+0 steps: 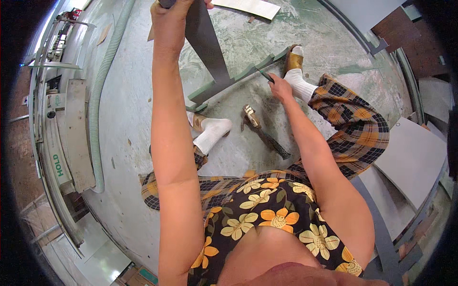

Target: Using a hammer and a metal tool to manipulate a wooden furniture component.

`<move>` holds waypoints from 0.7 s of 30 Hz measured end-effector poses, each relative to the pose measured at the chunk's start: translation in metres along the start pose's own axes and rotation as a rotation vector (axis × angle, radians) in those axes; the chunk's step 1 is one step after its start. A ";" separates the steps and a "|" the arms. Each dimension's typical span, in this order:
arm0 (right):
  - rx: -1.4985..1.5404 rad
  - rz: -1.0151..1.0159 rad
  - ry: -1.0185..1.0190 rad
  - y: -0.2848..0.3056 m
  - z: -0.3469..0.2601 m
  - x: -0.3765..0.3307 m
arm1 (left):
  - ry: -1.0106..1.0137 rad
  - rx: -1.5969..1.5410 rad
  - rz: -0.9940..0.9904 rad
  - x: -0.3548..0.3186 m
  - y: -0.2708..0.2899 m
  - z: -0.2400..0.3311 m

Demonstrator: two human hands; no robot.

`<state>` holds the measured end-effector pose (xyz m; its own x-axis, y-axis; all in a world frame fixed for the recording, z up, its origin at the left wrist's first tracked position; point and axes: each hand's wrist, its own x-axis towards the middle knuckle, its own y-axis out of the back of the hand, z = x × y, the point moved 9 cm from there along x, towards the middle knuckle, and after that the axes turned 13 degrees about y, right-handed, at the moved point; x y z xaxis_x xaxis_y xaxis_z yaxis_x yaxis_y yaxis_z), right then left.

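My left hand [171, 14] is raised at the top edge, fingers closed round the upper end of a long dark grey board [202, 40]. The board slopes down to a dark green strip with a notched edge [248, 74], which lies slantwise on the floor between my feet. In my right hand [280, 89] is a short, slim dark piece [265, 75], its far end at the strip; its kind is unclear. A hammer [262, 131] with a dark textured grip lies on the floor between my legs, touched by neither hand.
A ribbed pale hose [101, 90] runs along the left, beside a long machine [71, 138]. Light panels [410, 155] lie stacked at the right. A white board [248, 8] rests at the far side. My shod feet [294, 61] flank the strip on the worn green-grey floor.
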<state>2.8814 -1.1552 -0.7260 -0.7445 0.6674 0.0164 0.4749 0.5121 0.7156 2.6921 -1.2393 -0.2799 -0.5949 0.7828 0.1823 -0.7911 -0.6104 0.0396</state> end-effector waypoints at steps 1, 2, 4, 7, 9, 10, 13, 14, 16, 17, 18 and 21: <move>-0.014 0.052 -0.075 0.007 0.004 -0.001 | 0.001 0.002 0.002 -0.001 0.001 -0.002; -0.035 0.109 -0.151 0.018 0.013 -0.002 | 0.002 -0.007 -0.005 -0.001 -0.001 -0.002; -0.059 0.142 -0.144 0.030 0.017 0.004 | 0.001 -0.021 -0.014 0.002 -0.005 -0.003; -0.081 0.197 -0.167 0.036 0.012 0.001 | 0.002 -0.033 -0.029 0.003 -0.007 -0.002; -0.092 0.224 -0.191 0.041 0.008 0.000 | 0.018 -0.025 -0.007 0.004 -0.005 -0.004; -0.064 0.302 -0.194 0.050 0.006 0.000 | 0.016 -0.027 -0.004 0.006 -0.004 -0.004; -0.056 0.369 -0.152 0.057 0.000 -0.001 | 0.007 -0.034 -0.023 0.009 -0.003 0.000; -0.068 0.355 -0.106 0.055 -0.007 0.001 | 0.053 0.059 0.042 0.008 0.005 -0.003; 0.137 0.326 -0.135 0.042 -0.009 -0.005 | 0.082 0.153 0.122 0.010 0.020 -0.010; 0.072 0.430 -0.039 0.052 0.006 -0.013 | -0.005 0.180 -0.017 0.009 -0.001 -0.008; 0.089 0.256 -0.147 0.036 -0.003 -0.010 | 0.051 0.213 0.124 0.014 0.023 -0.029; 0.112 0.486 0.008 0.060 0.001 -0.014 | -0.052 -0.047 -0.058 0.006 -0.005 -0.006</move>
<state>2.9208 -1.1329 -0.6839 -0.4279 0.8392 0.3356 0.8151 0.1979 0.5445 2.6919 -1.2307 -0.2845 -0.5410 0.8085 0.2315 -0.8303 -0.5573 0.0059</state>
